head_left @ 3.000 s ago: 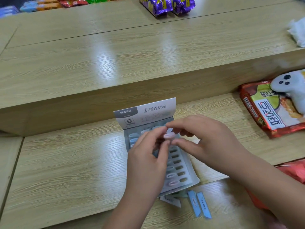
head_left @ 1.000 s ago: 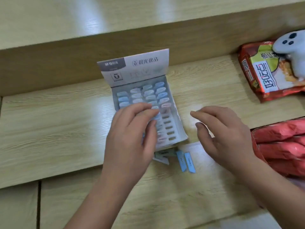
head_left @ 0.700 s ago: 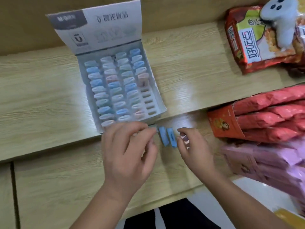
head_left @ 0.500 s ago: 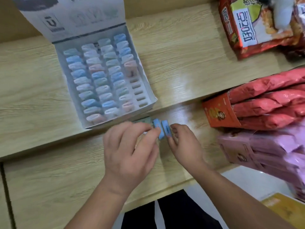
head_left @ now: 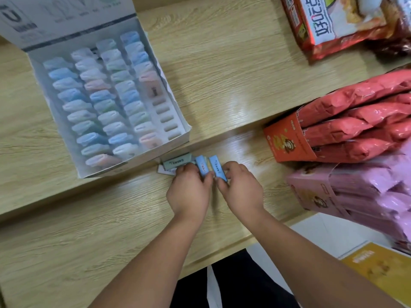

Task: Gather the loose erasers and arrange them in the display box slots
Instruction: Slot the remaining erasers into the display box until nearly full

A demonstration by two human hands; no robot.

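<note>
Both hands work close together on the counter (head_left: 222, 85), just below the near wall of the display box (head_left: 133, 161). The left hand (head_left: 189, 190) pinches the left blue eraser (head_left: 202, 166) and the right hand (head_left: 241, 190) pinches the right blue eraser (head_left: 217, 170). Both erasers lie lengthwise, pointing away from the person. A green eraser (head_left: 176, 162) lies crosswise just left of them. The empty slots (head_left: 165, 118) are up and to the left, nearer the left hand.
</note>
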